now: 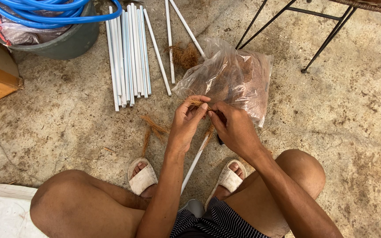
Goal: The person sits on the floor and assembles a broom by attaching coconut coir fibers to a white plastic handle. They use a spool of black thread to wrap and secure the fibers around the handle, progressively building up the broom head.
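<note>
On a stained concrete floor [58, 110], white pipes [128, 53] lie left. The left hand [186, 123] and right hand [232, 125] pinch brown fibre [196, 102] above a pipe [195, 161], before a plastic bag [234, 75].

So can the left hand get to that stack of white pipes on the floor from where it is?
Probably yes: the left hand has bare floor between it and the white pipes, though it now pinches brown fibre.
</note>
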